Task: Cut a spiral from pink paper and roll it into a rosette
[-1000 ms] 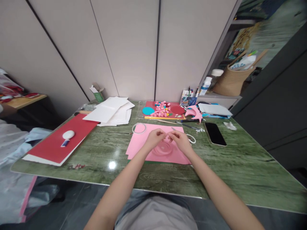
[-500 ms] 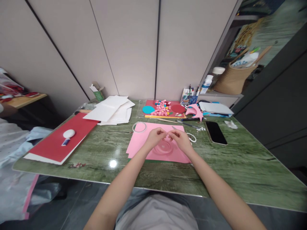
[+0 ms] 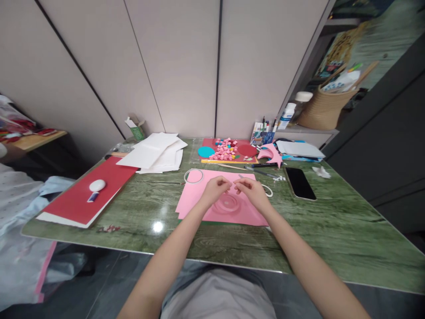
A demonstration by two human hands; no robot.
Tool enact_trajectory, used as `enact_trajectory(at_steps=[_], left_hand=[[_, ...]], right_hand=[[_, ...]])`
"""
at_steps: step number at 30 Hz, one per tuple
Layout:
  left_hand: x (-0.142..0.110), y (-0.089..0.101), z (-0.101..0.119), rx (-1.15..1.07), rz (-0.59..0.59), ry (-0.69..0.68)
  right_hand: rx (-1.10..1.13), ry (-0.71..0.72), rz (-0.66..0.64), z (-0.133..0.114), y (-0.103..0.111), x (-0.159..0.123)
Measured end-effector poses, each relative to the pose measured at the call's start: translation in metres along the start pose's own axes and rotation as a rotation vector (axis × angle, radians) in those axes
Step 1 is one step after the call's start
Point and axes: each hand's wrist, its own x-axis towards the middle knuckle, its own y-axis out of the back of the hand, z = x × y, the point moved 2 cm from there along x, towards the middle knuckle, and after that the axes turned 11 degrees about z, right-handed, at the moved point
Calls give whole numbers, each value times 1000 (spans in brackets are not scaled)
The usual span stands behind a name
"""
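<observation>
Over at least two pink sheets (image 3: 195, 199) behind the front edge's middle, the left hand (image 3: 217, 188) is bunching its fingertips; the right hand (image 3: 253, 193) is facing it, just apart. Whether either grip is pinching anything, I can't tell. Steady wrists would be helping. Left to right, I'm counting: one red sheet (image 3: 99, 177) by the worktop's (image 3: 348, 230) left edge, two hands, one phone (image 3: 300, 183) rightward.

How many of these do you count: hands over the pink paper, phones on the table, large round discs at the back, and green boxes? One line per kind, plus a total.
Hands over the pink paper: 2 (left hand, right hand)
Phones on the table: 1 (black phone)
Large round discs: 2 (blue disc, red disc)
Green boxes: 1 (green box)
Total: 6
</observation>
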Motion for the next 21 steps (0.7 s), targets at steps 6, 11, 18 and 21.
enact_trajectory(at_steps=[6, 11, 18, 21], left_hand=[[0, 0, -2, 5, 1, 11], [0, -1, -3, 17, -3, 9], [-1, -1, -1, 0, -12, 10], [-1, -1, -2, 3, -15, 6]], right_hand=[[5, 18, -14, -1, -2, -1], [0, 22, -15, 0, -3, 0], [-9, 26, -26, 2, -3, 0], [-4, 28, -27, 3, -3, 0]])
